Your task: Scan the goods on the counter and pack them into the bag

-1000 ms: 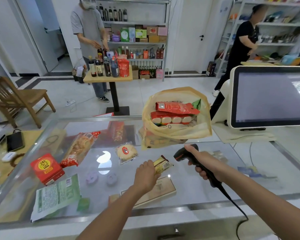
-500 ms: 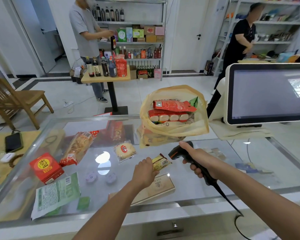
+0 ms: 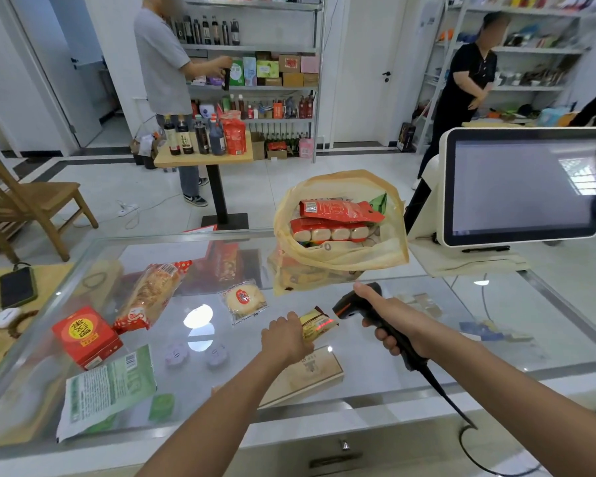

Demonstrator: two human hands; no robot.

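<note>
A small yellow snack packet (image 3: 315, 326) is pinched in the left hand (image 3: 284, 339), just before the bag (image 3: 338, 259) on the glass surface (image 3: 427, 339). The scanner (image 3: 362, 306) is gripped by the right hand (image 3: 398, 323), its red beam laid across the wrapper. A misread could be caused by crinkled foil.

A small shop: stocked shelves (image 3: 255, 74), glass counter (image 3: 358, 373), checkout screen (image 3: 523, 187), barcode scanner (image 3: 355, 302).

Bright, even indoor light, shadows soft & faint. Glass desk (image 3: 530, 339) gives glare: big white patch centre-left, small hot spots nr front rim. Monitor (image 3: 527, 187) mirrors a window. Red line from scanner (image 3: 353, 304) glows on snack packet (image 3: 319, 327). Wide-angle bend at edges, door frames (image 3: 42, 80) lean. Far shelves (image 3: 255, 49) slightly soft.
</note>
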